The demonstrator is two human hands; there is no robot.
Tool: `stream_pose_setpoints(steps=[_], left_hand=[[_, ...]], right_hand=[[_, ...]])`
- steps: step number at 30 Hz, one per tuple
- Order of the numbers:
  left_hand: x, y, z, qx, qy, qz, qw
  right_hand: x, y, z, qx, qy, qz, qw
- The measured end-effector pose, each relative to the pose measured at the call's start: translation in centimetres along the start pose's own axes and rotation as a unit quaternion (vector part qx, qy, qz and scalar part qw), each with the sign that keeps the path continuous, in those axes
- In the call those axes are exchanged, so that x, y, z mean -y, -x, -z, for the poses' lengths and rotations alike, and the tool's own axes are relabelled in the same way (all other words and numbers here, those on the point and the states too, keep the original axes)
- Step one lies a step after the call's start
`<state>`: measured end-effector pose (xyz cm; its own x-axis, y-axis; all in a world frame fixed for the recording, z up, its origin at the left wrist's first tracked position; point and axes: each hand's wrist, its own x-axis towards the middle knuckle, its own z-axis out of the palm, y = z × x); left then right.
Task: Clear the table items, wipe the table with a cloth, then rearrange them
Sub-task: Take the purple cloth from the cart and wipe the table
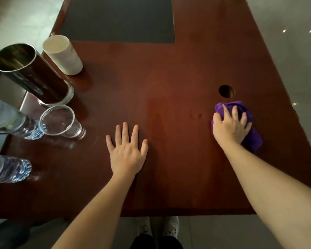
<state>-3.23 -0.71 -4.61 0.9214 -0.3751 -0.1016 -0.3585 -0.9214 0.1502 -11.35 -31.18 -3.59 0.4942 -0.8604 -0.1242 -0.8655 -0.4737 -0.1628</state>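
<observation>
My right hand (pixel 231 125) presses a crumpled purple cloth (pixel 252 139) onto the dark red-brown table (pixel 169 78), fingers spread over it, just below a round hole (pixel 226 91) in the tabletop. Flat on the table near its middle lies my left hand (pixel 126 152), fingers straight and holding nothing. Along the left side stand a white cup (pixel 64 56), a tall dark metal cylinder (pixel 30 72), a clear glass (pixel 61 122) and two clear water bottles (pixel 14 121) (pixel 9 170).
A dark grey mat (pixel 118 18) lies on the far part of the table. The table's front edge runs just above my shoes (pixel 158 229). Pale floor shows to the left and right of the table.
</observation>
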Motion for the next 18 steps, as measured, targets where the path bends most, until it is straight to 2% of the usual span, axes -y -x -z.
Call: stream_pose_setpoints(steps=[2,4,7,10,14,16,18], left_hand=[[0.1,0.0,-0.1,-0.008,0.0,-0.001,1.0],[0.1,0.0,-0.3,-0.016,0.001,0.001,1.0],[0.1,-0.1,-0.3,-0.021,-0.001,0.003,1.0],[0.2,-0.2,-0.2,-0.019,0.0,0.004,1.0],[0.2,-0.2,0.0,-0.013,-0.005,0.005,1.0],[0.3,-0.2,-0.1,-0.012,-0.006,0.005,1.0],[0.3,-0.1,-0.1,-0.016,-0.005,0.004,1.0]], right_hand=[[2.8,-1.1,0.0,0.007,-0.025,-0.029,0.999],[6.5,-1.6,-0.2,0.016,-0.05,-0.015,0.998],[13.1,0.0,-1.4,0.038,-0.066,0.086,0.993],[18.1,4.1,-3.3,0.05,-0.031,0.236,0.97],[16.5,6.0,-3.7,0.032,0.028,0.398,0.917],[13.5,5.7,-3.4,0.027,0.02,0.426,0.904],[10.2,5.5,-3.0,0.026,0.018,0.42,0.907]])
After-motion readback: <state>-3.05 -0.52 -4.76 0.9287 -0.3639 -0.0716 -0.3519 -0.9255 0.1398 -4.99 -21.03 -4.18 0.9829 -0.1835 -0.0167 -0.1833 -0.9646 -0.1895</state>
